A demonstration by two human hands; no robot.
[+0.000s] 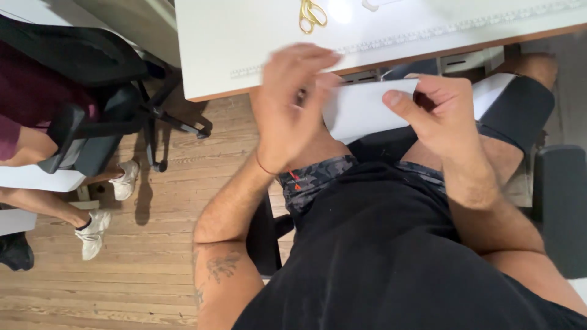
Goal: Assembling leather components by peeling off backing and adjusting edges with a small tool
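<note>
So a white sheet of paper is being held over the lap, just below the edge of the white table. The right hand is closed on the sheet's right part, with the thumb laid flat on top and the fingers curled underneath, so it's pinched there. The left hand is blurred; its fingers are bent over the sheet's left end, and it looks like the paper is touched there, but whether it's actually gripped can't be told. A thin red string is worn on that wrist.

On the table, a pair of gold scissors is lying near the far edge, well apart from the hands, and a strip of white lace trim is stretched along the top. Nothing like a box or tray can be made out, so contents can't be reported.

Off to the left, a black office chair is occupied by another person, whose legs and white sneakers are seen on the wooden floor. A black chair armrest is seen at the right.
</note>
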